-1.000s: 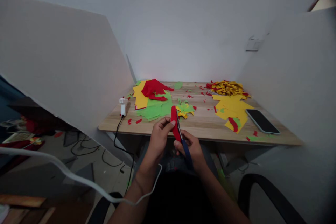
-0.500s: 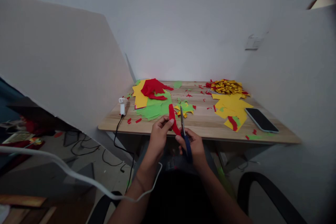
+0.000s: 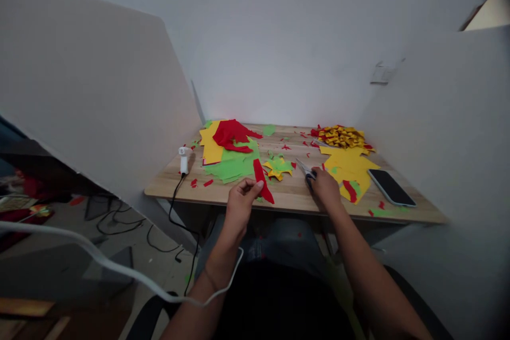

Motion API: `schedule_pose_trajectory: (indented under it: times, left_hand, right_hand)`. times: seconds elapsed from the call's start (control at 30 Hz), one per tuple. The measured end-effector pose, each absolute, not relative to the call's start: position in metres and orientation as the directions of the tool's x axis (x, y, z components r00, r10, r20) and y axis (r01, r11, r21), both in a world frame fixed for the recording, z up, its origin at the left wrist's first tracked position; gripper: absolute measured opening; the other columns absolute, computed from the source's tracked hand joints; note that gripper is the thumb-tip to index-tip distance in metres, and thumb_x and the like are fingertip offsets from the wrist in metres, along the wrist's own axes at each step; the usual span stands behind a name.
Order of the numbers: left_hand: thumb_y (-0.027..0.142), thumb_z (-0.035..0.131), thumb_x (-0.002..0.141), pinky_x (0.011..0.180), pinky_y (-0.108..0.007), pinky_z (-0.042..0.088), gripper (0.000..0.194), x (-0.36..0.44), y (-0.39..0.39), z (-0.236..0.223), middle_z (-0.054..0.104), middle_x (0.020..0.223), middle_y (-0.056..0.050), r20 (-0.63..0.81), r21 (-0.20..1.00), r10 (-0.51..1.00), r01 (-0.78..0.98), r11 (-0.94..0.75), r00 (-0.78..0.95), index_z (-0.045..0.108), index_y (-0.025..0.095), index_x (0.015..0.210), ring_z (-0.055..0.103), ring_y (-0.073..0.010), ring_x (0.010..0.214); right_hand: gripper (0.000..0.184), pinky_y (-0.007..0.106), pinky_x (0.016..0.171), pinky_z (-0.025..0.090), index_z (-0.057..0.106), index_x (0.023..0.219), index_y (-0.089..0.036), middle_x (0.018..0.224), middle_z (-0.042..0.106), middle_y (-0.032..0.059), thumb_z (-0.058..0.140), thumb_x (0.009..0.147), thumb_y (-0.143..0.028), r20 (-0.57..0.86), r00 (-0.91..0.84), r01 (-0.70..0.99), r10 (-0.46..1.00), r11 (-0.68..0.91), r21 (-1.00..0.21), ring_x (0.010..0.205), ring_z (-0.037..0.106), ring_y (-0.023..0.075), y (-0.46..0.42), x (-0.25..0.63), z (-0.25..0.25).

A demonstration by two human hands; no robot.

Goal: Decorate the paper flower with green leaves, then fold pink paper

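Between thumb and fingers, my left hand (image 3: 242, 199) pinches a narrow red strip (image 3: 262, 178), which looks like cloth or crepe paper, over the table's front edge. My right hand (image 3: 324, 187) is closed on the dark-handled scissors (image 3: 306, 171) at the tabletop, right of the middle, blades pointing away to the left. Between the hands and a little farther back lies a yellow and green star-shaped cut-out (image 3: 278, 166). Left of it, green sheets (image 3: 233, 164) lie beside a crumpled red piece (image 3: 233, 134) on yellow sheets (image 3: 209, 143).
On the right are yellow sheets (image 3: 345, 162), a heap of yellow and red folded pieces (image 3: 342, 136) and a phone (image 3: 391, 187). A white plug-like device (image 3: 183, 160) with a black cable stands at the left edge. Red scraps dot the wooden table (image 3: 239, 195). A white cable (image 3: 119, 268) crosses my left forearm.
My right hand has moved right with the scissors, away from the red strip and down to the tabletop. My left hand still holds the strip in nearly the same place.
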State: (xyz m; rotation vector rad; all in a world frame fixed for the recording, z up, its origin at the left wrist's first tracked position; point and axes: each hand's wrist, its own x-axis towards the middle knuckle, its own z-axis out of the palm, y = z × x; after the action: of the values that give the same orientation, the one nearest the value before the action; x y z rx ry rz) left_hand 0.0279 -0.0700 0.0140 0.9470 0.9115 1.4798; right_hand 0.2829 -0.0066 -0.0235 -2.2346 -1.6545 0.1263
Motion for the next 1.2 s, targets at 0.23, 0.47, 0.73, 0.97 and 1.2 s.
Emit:
schedule_pose_trajectory:
  times: [0.23, 0.47, 0.73, 0.97, 1.2]
  left_hand:
    - [0.043, 0.088, 0.057, 0.063, -0.022, 0.041, 0.04, 0.028, -0.071, 0.012, 0.061, 0.065, 0.003, 0.068, 0.918, 0.995, -0.385, -0.092, -0.074, 0.063, 0.015, 0.07, 0.051, -0.0086, 0.06]
    - [0.033, 0.074, 0.075, 0.067, -0.025, 0.042, 0.02, 0.032, -0.076, 0.003, 0.063, 0.068, 0.001, 0.386, 0.922, 0.909, 0.095, -0.375, -0.159, 0.063, 0.018, 0.069, 0.055, -0.0131, 0.066]
    - [0.023, 0.066, 0.087, 0.074, -0.028, 0.042, 0.017, 0.026, -0.086, 0.005, 0.061, 0.072, 0.001, 0.712, 0.63, 0.698, 0.51, -0.586, -0.078, 0.059, 0.019, 0.073, 0.057, -0.015, 0.073]
    - [0.018, 0.068, 0.085, 0.079, -0.032, 0.041, 0.01, 0.027, -0.084, 0.003, 0.065, 0.076, 0.0, 0.778, 0.513, 0.628, 0.59, -0.624, -0.012, 0.063, 0.02, 0.076, 0.06, -0.017, 0.078]
    - [0.025, 0.071, 0.083, 0.078, -0.029, 0.048, 0.016, 0.032, -0.083, -0.003, 0.069, 0.093, -0.003, 0.563, 0.787, 0.827, 0.3, -0.539, 0.01, 0.064, 0.02, 0.096, 0.062, -0.0161, 0.084]
  right_hand:
    - [0.031, 0.04, 0.09, 0.046, 0.07, 0.115, -0.005, 0.113, 0.068, 0.0286, 0.052, 0.091, -0.015, 0.111, 0.319, 0.914, 0.941, -0.275, -0.297, 0.112, 0.064, 0.0342, -0.007, 0.282, -0.017]
    - [0.032, 0.026, 0.084, 0.05, 0.067, 0.115, -0.022, 0.114, 0.071, 0.0079, 0.048, 0.099, -0.042, 0.273, 0.091, 0.888, 0.958, 0.046, -0.457, 0.095, 0.068, 0.0171, -0.07, 0.224, 0.039]
    - [0.036, 0.026, 0.058, 0.045, 0.068, 0.085, -0.02, 0.075, 0.069, 0.0024, 0.063, 0.086, -0.055, 0.387, 0.182, 0.512, 0.904, 0.248, -0.822, 0.058, 0.059, 0.0142, -0.11, 0.164, 0.053]
    - [0.022, 0.026, 0.059, 0.047, 0.064, 0.081, -0.02, 0.069, 0.066, 0.0004, 0.061, 0.085, -0.041, 0.357, 0.241, 0.384, 0.903, 0.249, -0.889, 0.059, 0.06, 0.0145, -0.096, 0.166, 0.042]
    - [0.018, 0.026, 0.058, 0.046, 0.061, 0.075, -0.019, 0.065, 0.062, -0.0009, 0.06, 0.083, -0.036, 0.352, 0.208, 0.327, 0.913, 0.274, -0.904, 0.058, 0.055, 0.0131, -0.094, 0.173, 0.036]
